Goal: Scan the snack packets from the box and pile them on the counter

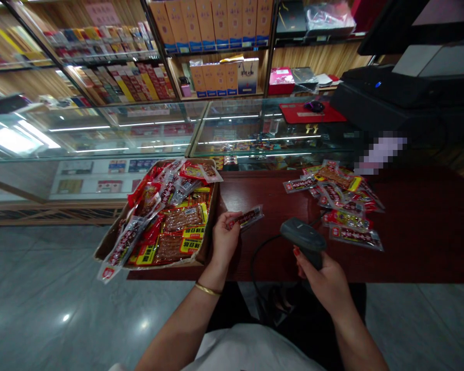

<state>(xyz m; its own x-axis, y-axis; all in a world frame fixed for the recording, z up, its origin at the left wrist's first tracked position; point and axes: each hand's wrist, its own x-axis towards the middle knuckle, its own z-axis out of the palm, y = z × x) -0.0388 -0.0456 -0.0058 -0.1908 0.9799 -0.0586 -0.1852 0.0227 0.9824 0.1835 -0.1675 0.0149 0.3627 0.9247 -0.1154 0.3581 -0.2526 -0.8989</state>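
Note:
My left hand (225,238) pinches one end of a small clear-wrapped snack packet (250,216) with a dark label, held just above the table. In my right hand (327,281) is a black barcode scanner (303,237), gripped by its handle, its head tilted toward the packet. A cardboard box (213,219) full of red, yellow and clear snack packets sits left of my left hand. Beyond the scanner to the right lies a loose pile of similar packets (338,193) on the dark red wooden table (410,232).
Along the table's far side runs a glass display counter (154,131). A red mouse pad (290,113) with a mouse (314,105) rests on it, near a dark checkout machine (386,103). The scanner's cable (257,252) loops over the table. Shelves of boxes (216,26) stand behind.

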